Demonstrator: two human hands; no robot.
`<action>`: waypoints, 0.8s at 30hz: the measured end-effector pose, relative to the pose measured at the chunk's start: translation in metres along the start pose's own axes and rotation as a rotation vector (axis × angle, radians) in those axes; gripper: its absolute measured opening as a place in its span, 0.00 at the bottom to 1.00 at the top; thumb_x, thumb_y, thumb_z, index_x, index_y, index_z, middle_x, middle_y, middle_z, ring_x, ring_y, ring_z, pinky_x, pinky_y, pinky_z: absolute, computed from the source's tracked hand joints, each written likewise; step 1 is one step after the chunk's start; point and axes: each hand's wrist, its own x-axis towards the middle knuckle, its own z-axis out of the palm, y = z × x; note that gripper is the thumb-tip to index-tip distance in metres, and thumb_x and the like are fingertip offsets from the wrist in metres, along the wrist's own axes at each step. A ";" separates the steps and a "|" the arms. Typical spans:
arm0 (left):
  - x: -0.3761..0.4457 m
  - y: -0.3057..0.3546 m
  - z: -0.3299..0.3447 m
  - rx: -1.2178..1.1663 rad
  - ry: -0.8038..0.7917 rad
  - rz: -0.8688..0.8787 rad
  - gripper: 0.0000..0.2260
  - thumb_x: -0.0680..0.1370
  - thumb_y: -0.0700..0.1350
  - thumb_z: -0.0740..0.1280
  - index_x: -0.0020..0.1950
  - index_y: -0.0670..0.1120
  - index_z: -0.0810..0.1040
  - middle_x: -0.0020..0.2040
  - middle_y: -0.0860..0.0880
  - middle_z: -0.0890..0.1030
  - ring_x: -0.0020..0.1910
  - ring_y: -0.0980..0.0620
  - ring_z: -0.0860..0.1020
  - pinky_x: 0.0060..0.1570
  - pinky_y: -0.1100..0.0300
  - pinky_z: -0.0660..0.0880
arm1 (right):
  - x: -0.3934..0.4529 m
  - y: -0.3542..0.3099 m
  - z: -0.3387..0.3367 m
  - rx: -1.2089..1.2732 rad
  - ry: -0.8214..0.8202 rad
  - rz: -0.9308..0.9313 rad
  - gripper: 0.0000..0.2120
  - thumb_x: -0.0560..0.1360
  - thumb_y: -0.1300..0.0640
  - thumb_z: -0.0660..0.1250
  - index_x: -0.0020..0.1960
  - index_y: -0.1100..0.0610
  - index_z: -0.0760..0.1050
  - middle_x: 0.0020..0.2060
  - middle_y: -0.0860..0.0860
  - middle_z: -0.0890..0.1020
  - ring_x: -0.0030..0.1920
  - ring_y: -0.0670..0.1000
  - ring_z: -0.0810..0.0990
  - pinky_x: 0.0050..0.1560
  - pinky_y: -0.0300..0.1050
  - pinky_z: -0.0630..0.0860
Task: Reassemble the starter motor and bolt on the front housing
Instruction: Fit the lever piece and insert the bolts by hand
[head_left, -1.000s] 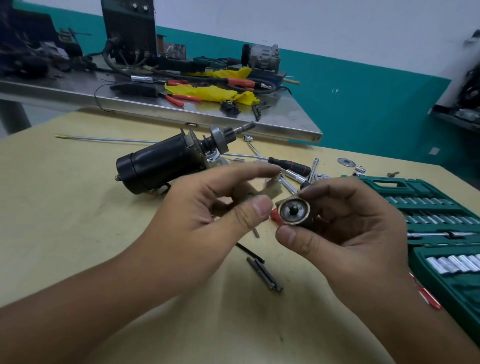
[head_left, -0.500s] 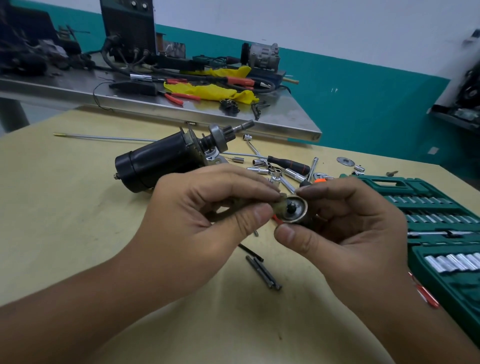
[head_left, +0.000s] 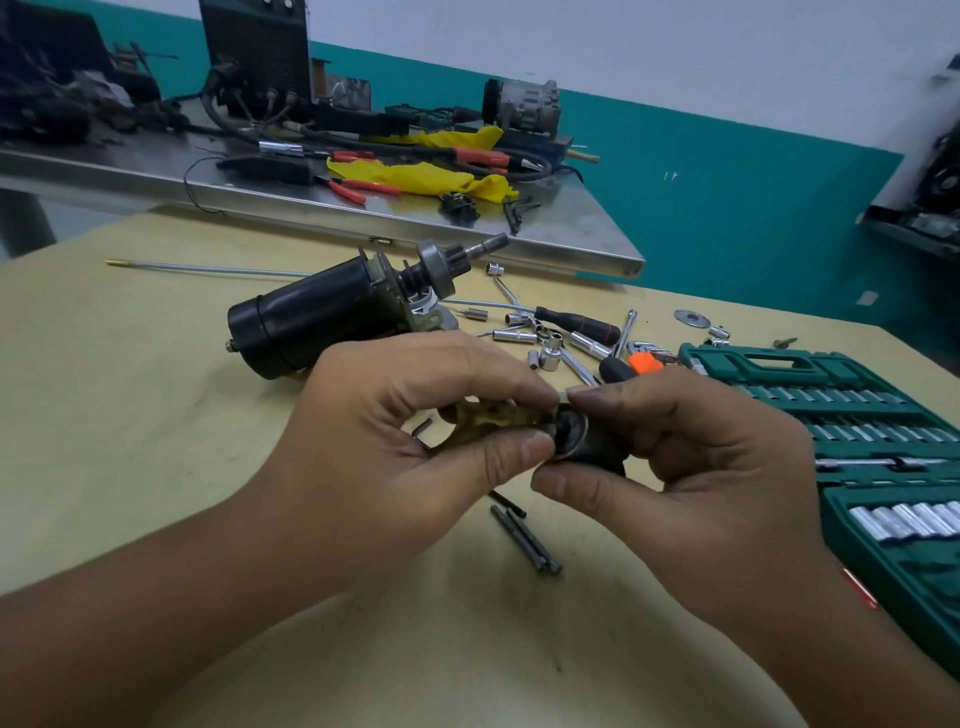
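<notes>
Head view: your left hand (head_left: 415, 441) pinches a brass part (head_left: 488, 422) against the cylinder (head_left: 576, 441) gripped in your right hand (head_left: 691, 457). Motor (head_left: 332, 312) lies behind.

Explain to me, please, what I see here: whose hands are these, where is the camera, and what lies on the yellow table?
There is no machine here: a person works with two bare hands, and one camera worn on the head looks forward and down, so you see as the person sees.

The left hand pinches a small brownish metal part. The right hand holds a round dark part with a metal rim. The two parts meet between the fingertips.

On the yellow table behind the hands lies the black starter motor, on its side, its gear end pointing away to the right. Beside it lie loose sockets and a screwdriver. Two long dark bolts lie near the hands. On the right stands an open green socket set case.
</notes>
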 end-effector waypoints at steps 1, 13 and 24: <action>0.001 -0.001 -0.001 0.005 0.007 0.002 0.10 0.74 0.46 0.77 0.55 0.50 0.84 0.50 0.54 0.86 0.50 0.55 0.86 0.50 0.60 0.82 | -0.001 0.001 -0.001 -0.016 0.011 0.015 0.16 0.65 0.52 0.82 0.52 0.51 0.83 0.45 0.46 0.87 0.46 0.52 0.87 0.43 0.54 0.84; 0.008 -0.008 -0.004 -0.520 -0.128 -0.317 0.07 0.79 0.49 0.73 0.53 0.48 0.88 0.32 0.42 0.78 0.24 0.51 0.75 0.28 0.60 0.70 | -0.002 0.006 0.001 0.133 0.029 0.073 0.18 0.65 0.57 0.79 0.54 0.53 0.80 0.46 0.50 0.88 0.47 0.52 0.88 0.48 0.48 0.84; 0.007 -0.005 -0.002 -0.788 -0.239 -0.645 0.06 0.67 0.44 0.78 0.39 0.48 0.83 0.31 0.49 0.79 0.21 0.54 0.75 0.24 0.64 0.71 | -0.008 0.010 -0.001 0.045 -0.094 0.165 0.16 0.71 0.55 0.80 0.52 0.40 0.81 0.51 0.40 0.85 0.53 0.45 0.84 0.51 0.42 0.82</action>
